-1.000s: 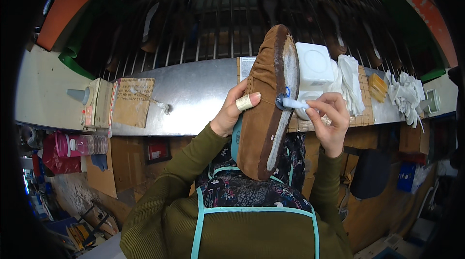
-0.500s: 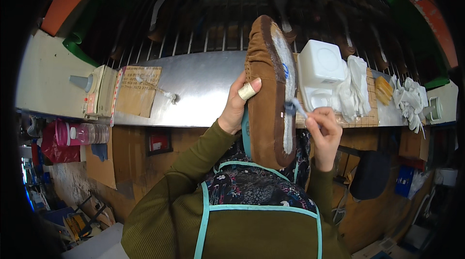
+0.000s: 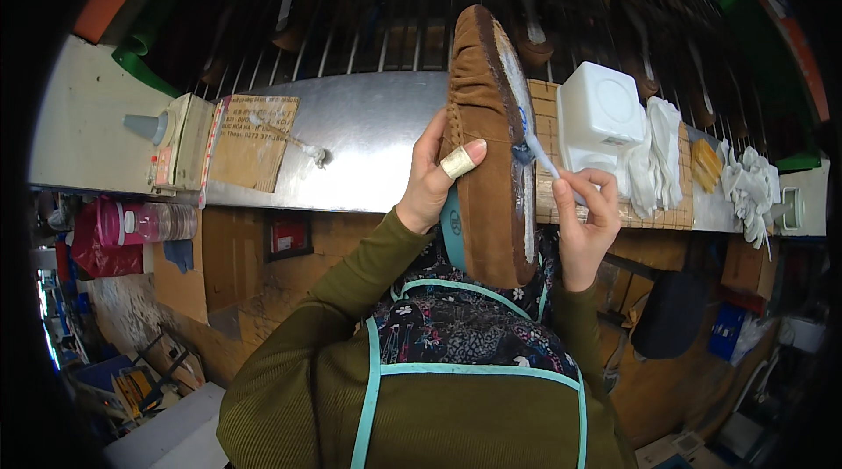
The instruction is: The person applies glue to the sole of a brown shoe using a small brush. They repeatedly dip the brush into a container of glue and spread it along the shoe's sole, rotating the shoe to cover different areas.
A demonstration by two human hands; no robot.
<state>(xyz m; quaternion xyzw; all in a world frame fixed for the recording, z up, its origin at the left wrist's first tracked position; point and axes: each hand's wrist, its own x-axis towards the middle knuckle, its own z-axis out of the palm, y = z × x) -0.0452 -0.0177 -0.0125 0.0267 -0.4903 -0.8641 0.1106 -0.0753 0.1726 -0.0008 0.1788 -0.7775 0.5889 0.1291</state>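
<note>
In front of my body a brown suede shoe (image 3: 491, 197) stands nearly upright, toe end up, its underside turned to the right. My left hand (image 3: 428, 180) grips it at the left side, the taped thumb pressed on the suede; the other fingers are hidden behind. A whitish coating covers the sole, and a turquoise lining shows at the opening. Between thumb and fingers, my right hand (image 3: 588, 228) pinches the pale handle of a small brush (image 3: 541, 159). Its dark head touches the sole's edge about halfway up.
A white plastic container (image 3: 605, 105) and white gloves (image 3: 660, 158) sit on a mat to the right, with a yellow block (image 3: 705, 166) beyond. Cardboard (image 3: 254, 145) with a swab-tipped stick (image 3: 294, 140) lies left on the metal table (image 3: 368, 140). Behind runs a barred rack (image 3: 386, 22) with more shoes.
The brush and my right hand have moved up along the sole's edge. My left hand has raised the shoe slightly and turned its underside further away.
</note>
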